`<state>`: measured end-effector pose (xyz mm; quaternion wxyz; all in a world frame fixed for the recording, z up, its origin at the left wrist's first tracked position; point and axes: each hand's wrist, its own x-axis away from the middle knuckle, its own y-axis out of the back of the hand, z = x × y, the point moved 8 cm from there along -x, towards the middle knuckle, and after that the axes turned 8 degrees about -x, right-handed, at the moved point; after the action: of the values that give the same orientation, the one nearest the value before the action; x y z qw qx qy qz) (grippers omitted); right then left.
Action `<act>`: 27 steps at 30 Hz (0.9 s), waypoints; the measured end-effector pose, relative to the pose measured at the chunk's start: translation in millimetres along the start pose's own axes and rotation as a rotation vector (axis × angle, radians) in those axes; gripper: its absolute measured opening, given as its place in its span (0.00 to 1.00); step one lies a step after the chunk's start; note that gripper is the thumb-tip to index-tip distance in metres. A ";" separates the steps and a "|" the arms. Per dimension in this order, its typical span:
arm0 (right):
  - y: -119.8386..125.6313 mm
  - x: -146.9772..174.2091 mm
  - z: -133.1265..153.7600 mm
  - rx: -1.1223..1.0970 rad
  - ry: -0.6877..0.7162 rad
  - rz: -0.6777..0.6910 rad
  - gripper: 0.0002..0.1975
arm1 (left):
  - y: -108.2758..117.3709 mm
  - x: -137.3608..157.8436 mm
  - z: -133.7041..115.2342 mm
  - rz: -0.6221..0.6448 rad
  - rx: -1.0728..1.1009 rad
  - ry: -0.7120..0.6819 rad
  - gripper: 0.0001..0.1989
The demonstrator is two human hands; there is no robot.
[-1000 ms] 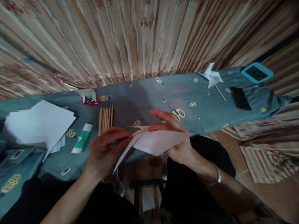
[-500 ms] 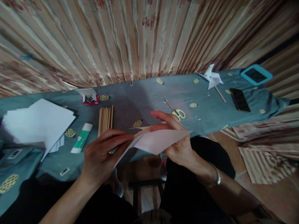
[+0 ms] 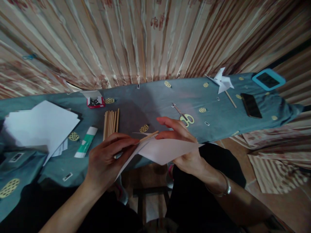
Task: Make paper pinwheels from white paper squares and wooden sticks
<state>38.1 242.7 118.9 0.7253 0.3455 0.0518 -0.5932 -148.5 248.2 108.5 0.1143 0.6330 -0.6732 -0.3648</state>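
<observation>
Between my hands, over the table's near edge, is a folded white paper pinwheel (image 3: 165, 151). A thin wooden stick (image 3: 151, 136) lies against the paper and points up to the right. My left hand (image 3: 105, 160) is closed around the stick, with paper along its fingers. My right hand (image 3: 186, 150) pinches the pinwheel near the stick's tip, its index finger stretched out above. A paper blade covers part of the right palm, and the exact pinch point is hidden.
On the blue-green tablecloth (image 3: 155, 97) lie paper sheets (image 3: 46, 126), a glue stick (image 3: 86, 142), wooden sticks (image 3: 111, 121), an opened box of pins (image 3: 95, 102), scissors (image 3: 186, 118), another pinwheel (image 3: 223, 82), a phone (image 3: 251, 105) and a blue-framed device (image 3: 268, 79). A curtain (image 3: 145, 42) hangs behind.
The pinwheel's right blade has tipped slightly and now covers more of my right hand. Both hands keep their hold in nearly the same place. The whole view has shifted a little.
</observation>
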 end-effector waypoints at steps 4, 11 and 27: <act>0.2 0.1 0.6 0.002 0.000 0.003 0.12 | -1.1 0.3 -0.5 0.010 0.007 0.007 0.05; 1.0 0.6 -0.2 -0.005 -0.018 -0.004 0.12 | -0.7 -0.9 -2.2 0.007 -0.008 0.001 0.06; 0.1 0.8 2.7 0.016 0.019 0.015 0.12 | 1.6 0.2 -5.0 -0.013 0.031 -0.017 0.09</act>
<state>37.6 240.5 120.6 0.7264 0.3575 0.0512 -0.5847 -146.7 246.1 113.1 0.0964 0.6360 -0.6753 -0.3607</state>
